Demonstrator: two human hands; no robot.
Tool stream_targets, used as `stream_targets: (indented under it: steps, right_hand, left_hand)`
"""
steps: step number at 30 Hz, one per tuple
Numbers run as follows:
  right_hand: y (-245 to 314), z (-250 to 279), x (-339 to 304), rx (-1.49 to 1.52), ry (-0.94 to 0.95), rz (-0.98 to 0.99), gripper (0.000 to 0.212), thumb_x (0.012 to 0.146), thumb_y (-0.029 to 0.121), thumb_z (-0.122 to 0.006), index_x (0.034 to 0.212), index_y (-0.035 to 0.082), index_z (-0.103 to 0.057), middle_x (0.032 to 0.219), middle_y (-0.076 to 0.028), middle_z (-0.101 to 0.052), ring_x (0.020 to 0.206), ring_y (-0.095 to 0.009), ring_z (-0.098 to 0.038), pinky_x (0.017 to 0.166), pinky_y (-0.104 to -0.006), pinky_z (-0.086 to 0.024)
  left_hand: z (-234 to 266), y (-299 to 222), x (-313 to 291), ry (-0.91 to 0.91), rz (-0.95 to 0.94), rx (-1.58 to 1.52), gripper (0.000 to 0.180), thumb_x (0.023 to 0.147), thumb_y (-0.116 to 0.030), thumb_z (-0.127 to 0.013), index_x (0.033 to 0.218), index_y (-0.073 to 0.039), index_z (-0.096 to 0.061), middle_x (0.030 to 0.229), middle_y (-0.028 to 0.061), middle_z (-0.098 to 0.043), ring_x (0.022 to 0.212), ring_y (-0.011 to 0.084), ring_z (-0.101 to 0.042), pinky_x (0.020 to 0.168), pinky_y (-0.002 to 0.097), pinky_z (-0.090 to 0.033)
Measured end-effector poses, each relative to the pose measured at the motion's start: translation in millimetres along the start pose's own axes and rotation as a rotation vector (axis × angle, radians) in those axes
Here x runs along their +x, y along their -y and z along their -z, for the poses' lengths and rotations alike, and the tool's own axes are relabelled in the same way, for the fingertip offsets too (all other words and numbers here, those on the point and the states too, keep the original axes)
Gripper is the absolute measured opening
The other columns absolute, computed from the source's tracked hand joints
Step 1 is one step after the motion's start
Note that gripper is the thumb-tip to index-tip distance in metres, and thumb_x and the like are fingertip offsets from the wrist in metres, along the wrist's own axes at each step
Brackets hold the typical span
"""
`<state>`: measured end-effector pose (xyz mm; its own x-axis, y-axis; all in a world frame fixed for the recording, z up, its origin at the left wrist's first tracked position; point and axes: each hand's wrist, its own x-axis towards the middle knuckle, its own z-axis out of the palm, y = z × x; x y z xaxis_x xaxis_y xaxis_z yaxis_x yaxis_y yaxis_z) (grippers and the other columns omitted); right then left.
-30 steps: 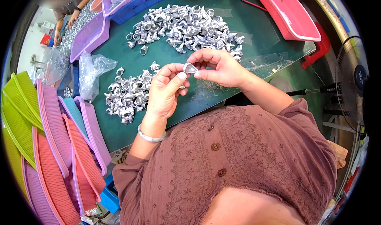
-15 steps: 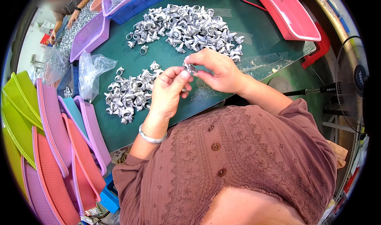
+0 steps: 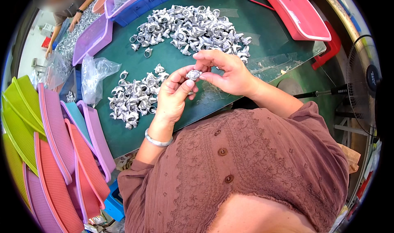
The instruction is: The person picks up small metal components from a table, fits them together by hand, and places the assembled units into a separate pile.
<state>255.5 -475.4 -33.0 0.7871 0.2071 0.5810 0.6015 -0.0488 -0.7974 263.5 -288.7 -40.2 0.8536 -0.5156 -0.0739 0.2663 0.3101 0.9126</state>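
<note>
A silver metal ring (image 3: 193, 74) with a broad ornate top is pinched between the thumb and fingers of my left hand (image 3: 174, 94). My right hand (image 3: 227, 73) is close beside it, index finger raised and apart from the thumb, whose tip is at the ring's edge. Behind my hands lies a large heap of similar silver rings (image 3: 193, 27). A smaller pile of rings (image 3: 135, 95) spreads to the left of my left hand. Both piles rest on the green tabletop (image 3: 119, 139).
Red-handled pliers (image 3: 260, 2) lie at the back, beside a pink basket (image 3: 297, 15). Purple (image 3: 93, 38) and blue (image 3: 143, 5) bins line the far left, near a clear plastic bag (image 3: 94, 79). Stacked colourful baskets (image 3: 57, 130) stand left; a fan (image 3: 363, 85) is at right. Another person's arm (image 3: 82, 7) reaches over more parts.
The ring has turned in my left fingers, so its ornate top now shows. My right index finger has lifted slightly away from it.
</note>
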Motion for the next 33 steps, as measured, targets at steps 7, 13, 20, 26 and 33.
stream_targets:
  steps: [7, 13, 20, 26, 33]
  right_hand:
    - [4, 4, 0, -0.086, 0.062, -0.013, 0.044, 0.077, -0.008, -0.062, 0.119, 0.001, -0.051, 0.095, -0.008, -0.061, 0.083, -0.013, -0.059, 0.076, -0.0267, -0.049]
    - [-3, 2, 0, -0.114, 0.037, -0.018, 0.040, 0.073, -0.002, -0.066, 0.111, 0.004, -0.056, 0.091, -0.008, -0.062, 0.078, -0.018, -0.062, 0.071, -0.0288, -0.051]
    - [-29, 26, 13, -0.770, 0.075, -0.032, 0.022, 0.075, 0.012, -0.066, 0.095, 0.005, -0.061, 0.095, -0.008, -0.059, 0.093, -0.028, -0.054, 0.083, -0.0386, -0.042]
    - [-47, 22, 31, -1.100, 0.167, 0.000, 0.022, 0.073, 0.014, -0.066, 0.094, 0.008, -0.062, 0.093, -0.005, -0.055, 0.094, -0.025, -0.049, 0.086, -0.0366, -0.036]
    - [-65, -1, 54, -1.303, 0.290, 0.091, 0.019, 0.073, 0.011, -0.053, 0.086, 0.012, -0.067, 0.085, -0.005, -0.053, 0.090, -0.022, -0.049, 0.082, -0.0351, -0.035]
  left_hand:
    - [0, 2, -2, -0.036, -0.110, 0.191, 0.034, 0.087, -0.008, -0.059, 0.119, -0.002, -0.053, 0.090, 0.0008, -0.059, 0.072, 0.0069, -0.053, 0.058, 0.0188, -0.042]
    - [2, 6, -2, -0.077, -0.253, 0.483, 0.031, 0.084, -0.006, -0.061, 0.114, -0.001, -0.055, 0.087, 0.0007, -0.057, 0.070, 0.0075, -0.053, 0.060, 0.0203, -0.043]
    - [19, 0, 1, -0.103, -0.591, 1.527, 0.029, 0.072, -0.008, -0.066, 0.099, -0.003, -0.059, 0.094, 0.0098, -0.055, 0.091, 0.0276, -0.053, 0.077, 0.0367, -0.043]
    - [22, -5, -4, -0.052, -0.581, 1.657, 0.023, 0.069, -0.011, -0.068, 0.091, -0.005, -0.062, 0.093, 0.0084, -0.056, 0.094, 0.0265, -0.052, 0.085, 0.0394, -0.035]
    - [22, -14, -10, 0.040, -0.516, 1.617, 0.024, 0.069, -0.016, -0.070, 0.090, -0.004, -0.065, 0.096, 0.0099, -0.057, 0.098, 0.0269, -0.052, 0.089, 0.0394, -0.033]
